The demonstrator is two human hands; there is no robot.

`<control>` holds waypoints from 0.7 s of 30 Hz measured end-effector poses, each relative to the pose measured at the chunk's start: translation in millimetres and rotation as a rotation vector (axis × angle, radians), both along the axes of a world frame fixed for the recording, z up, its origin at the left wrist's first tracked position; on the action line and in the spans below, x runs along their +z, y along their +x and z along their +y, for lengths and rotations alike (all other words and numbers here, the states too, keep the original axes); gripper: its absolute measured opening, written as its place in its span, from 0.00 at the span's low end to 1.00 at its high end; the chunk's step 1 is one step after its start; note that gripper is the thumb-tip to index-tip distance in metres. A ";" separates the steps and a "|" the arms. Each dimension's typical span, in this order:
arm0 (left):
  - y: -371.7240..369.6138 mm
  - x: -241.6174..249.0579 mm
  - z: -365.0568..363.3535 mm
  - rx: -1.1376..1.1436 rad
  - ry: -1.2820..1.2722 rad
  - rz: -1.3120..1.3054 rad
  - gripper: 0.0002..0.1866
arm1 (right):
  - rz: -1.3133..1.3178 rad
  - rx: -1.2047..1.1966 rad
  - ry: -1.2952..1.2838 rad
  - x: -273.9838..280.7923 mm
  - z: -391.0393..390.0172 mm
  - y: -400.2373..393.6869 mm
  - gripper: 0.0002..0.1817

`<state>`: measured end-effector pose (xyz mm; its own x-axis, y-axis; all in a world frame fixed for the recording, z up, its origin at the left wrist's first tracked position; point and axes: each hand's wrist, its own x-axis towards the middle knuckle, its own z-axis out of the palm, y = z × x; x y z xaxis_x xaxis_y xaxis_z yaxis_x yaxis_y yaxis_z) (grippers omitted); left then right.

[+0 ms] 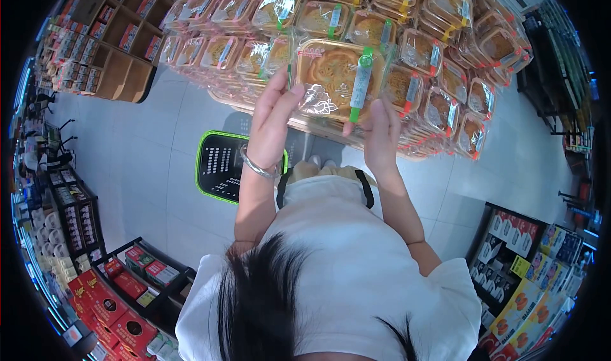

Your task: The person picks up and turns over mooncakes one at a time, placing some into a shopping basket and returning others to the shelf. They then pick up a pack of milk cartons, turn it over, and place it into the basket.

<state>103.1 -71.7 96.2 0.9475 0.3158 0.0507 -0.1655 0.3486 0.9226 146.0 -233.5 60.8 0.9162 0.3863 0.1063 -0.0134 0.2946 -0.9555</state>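
Between my two hands is a packaged mooncake (334,75) in a clear-topped tray with a green label strip and a white flower print. My left hand (273,122), with a silver bangle at the wrist, grips its left edge, thumb on the front. At the lower right corner, my right hand (380,132) holds it with thumb and fingers. Behind it rises a display of packaged mooncakes (420,50) in plastic wrap, with green, yellow and red label strips. The package hides part of that pile.
A black shopping basket (205,170) with a green rim is on the tiled floor (143,151), left of my body. Wooden shelving (121,75) stands at the far left. Red gift boxes (114,304) fill a lower left shelf, and colourful cartons (522,304) stand at lower right.
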 end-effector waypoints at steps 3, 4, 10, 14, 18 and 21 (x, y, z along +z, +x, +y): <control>5.8 -8.7 -0.5 -0.008 -0.186 0.054 0.20 | -0.544 -0.141 -0.187 5.5 8.6 -0.4 0.26; 8.1 -14.5 -2.3 0.011 -0.341 0.084 0.21 | -0.539 -0.131 -0.182 11.5 11.4 -2.1 0.26; 11.8 -42.3 7.2 -0.615 -1.163 -0.051 0.29 | -0.772 0.227 -0.075 20.1 10.2 -10.4 0.27; 10.2 -38.0 7.6 -0.784 -1.339 -0.101 0.25 | -0.417 0.065 0.029 5.1 -2.5 -14.8 0.24; 11.2 -35.3 1.5 -0.859 -1.365 -0.126 0.22 | -0.272 -0.077 0.021 12.5 -10.0 -15.2 0.22; 9.3 -32.7 0.8 -0.854 -1.320 -0.067 0.23 | -0.284 -0.102 0.009 15.8 -11.4 -18.2 0.21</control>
